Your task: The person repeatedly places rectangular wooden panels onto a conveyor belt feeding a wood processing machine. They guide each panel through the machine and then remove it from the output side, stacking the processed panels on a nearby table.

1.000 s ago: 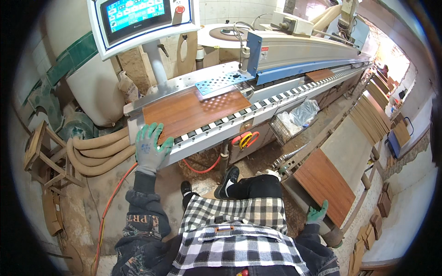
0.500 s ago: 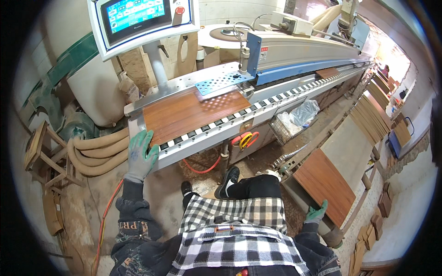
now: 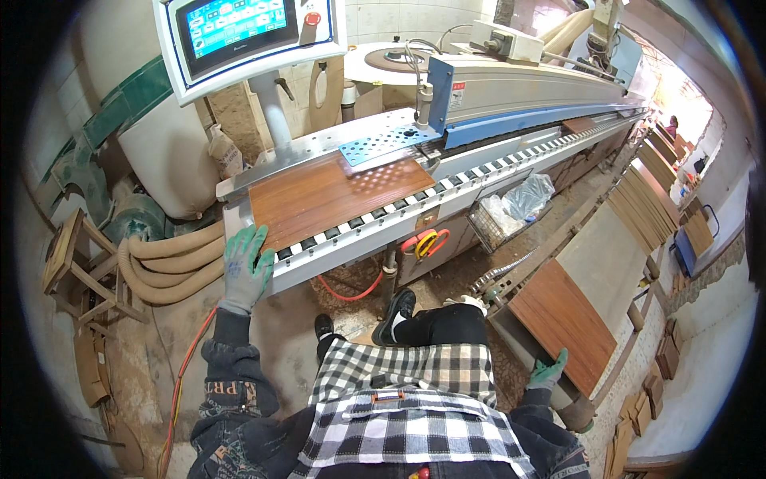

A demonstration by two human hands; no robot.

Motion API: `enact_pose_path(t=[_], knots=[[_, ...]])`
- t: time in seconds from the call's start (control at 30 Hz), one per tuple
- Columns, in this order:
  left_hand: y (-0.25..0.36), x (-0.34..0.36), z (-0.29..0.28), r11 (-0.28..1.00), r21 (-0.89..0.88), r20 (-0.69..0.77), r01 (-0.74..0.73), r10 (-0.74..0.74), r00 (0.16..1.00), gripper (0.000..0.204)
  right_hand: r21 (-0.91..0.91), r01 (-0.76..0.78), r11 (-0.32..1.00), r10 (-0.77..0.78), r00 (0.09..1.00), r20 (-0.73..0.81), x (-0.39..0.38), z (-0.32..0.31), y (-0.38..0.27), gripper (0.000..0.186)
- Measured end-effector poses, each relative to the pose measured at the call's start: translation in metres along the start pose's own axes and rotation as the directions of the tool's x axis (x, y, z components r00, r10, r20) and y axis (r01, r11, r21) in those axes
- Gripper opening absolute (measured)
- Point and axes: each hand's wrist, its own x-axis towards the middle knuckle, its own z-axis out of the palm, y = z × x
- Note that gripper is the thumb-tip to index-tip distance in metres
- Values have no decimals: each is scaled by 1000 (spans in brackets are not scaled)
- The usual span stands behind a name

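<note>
Head view: nearest is the checked apron (image 3: 407, 415), with a sleeved forearm reaching out on each side. At near right, the gloved right hand (image 3: 548, 372) touches the near edge of the brown right panel (image 3: 562, 319), which lies on a grey board (image 3: 604, 247). Some of its fingers are hidden, so whether it grips or merely rests cannot be told.

At left, the gloved left hand (image 3: 246, 270) is unclenched, fingers extended at the near left corner of the left panel (image 3: 319, 201). It has slipped back toward that corner over the last second. The left panel lies flat along the rollers (image 3: 307, 243), its right end under the blue perforated plate (image 3: 383, 148), and has hardly shifted; I take the hand to be steadying or guiding it from behind.

Farther off, scissors (image 3: 425, 243) hang on the machine's front, left of a basket (image 3: 485, 226) holding clear plastic. Behind, the screen (image 3: 239, 30) is lit.

Farthest along the machine, the far panel (image 3: 579, 125) has travelled farther right, so the feed appears to be running there.
</note>
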Motion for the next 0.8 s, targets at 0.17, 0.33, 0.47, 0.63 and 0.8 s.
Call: enact_pose_path(t=[0.17, 0.33, 0.47, 0.63, 0.8], knots=[[-1, 2, 1, 1000, 21, -14, -16, 16, 1000, 49, -23, 0, 1000, 0, 1000, -3, 8, -6, 2, 72], [1, 5, -6, 1000, 17, 16, -15, 14, 1000, 50, 110, -72, 991, 75, 997, -17, -4, -2, -5, 81], [5, 11, -6, 1000, -8, 65, -7, 7, 998, 51, 338, -177, 924, 201, 979, -37, 1, -19, -13, 86], [21, 25, 3, 1000, 2, 97, -21, 20, 995, 52, 388, -68, 919, 89, 995, -38, 1, -25, -29, 85], [47, 46, 23, 999, 19, 119, -32, 30, 992, 53, 317, -82, 945, 127, 984, -124, 29, -55, -19, 84]])
